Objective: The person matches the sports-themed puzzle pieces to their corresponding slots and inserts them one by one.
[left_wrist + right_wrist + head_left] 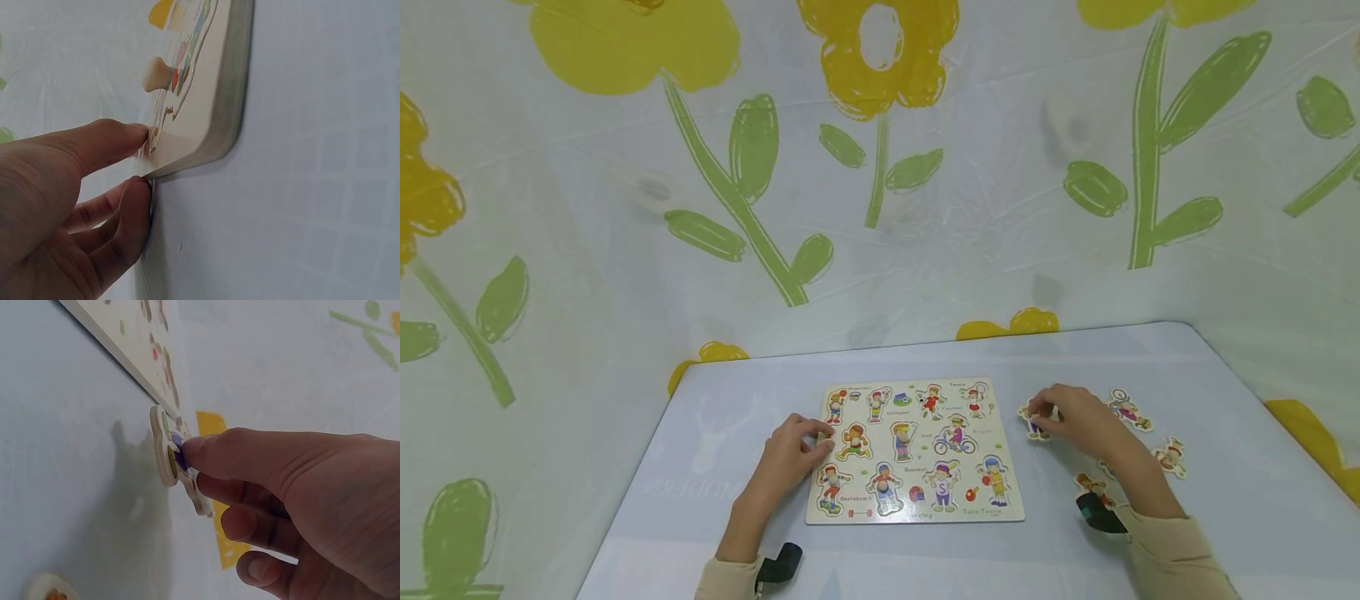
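A wooden peg puzzle board (1017,505) with sports figures lies flat on the table in the head view. At its left edge is my left hand (786,458); in the left wrist view the thumb (115,140) rests on the board's top and the curled fingers (134,209) meet its edge. A round wooden knob (157,74) stands up nearby. To the right of the board, my right hand (1086,423) pinches a puzzle piece (164,447) with purple and green paint, tilted on edge in the right wrist view, its knob hidden by the fingers.
Loose figure pieces lie around the right forearm: one with a wheel-like top (1129,412), another (1171,457) further right, and a brown-red one (1092,485) beside the right wrist camera (1099,512). A flowered sheet (970,208) hangs behind the table (700,442).
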Motion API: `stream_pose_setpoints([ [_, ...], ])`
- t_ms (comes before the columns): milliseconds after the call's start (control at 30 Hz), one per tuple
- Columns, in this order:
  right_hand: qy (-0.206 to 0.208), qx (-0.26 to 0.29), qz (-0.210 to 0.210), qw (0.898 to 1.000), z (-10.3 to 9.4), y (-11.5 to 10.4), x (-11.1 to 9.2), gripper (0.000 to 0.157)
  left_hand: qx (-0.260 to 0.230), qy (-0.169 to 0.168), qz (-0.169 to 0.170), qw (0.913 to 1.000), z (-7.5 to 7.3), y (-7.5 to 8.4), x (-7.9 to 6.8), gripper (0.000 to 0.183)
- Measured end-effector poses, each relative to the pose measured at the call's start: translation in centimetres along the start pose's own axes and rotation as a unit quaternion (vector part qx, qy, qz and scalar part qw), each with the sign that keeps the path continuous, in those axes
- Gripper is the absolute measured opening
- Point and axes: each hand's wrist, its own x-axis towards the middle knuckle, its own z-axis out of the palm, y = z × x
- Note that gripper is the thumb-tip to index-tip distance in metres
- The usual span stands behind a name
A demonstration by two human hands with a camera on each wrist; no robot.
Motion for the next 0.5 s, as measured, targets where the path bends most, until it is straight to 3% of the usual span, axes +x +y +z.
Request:
stream_pose_setpoints([
  [233,-0.017,-0.011,0.005,1.000,0.7,-1.2,0.3,0.009,0.000,0.001,0.003,1.0000,0.2,-0.1,0.1,0.020],
  [500,-0.001,-0.025,-0.020,0.999,1.1,-2.1,0.3,0.009,0.002,0.001,0.002,1.0000,0.1,-0.1,0.1,0.020],
])
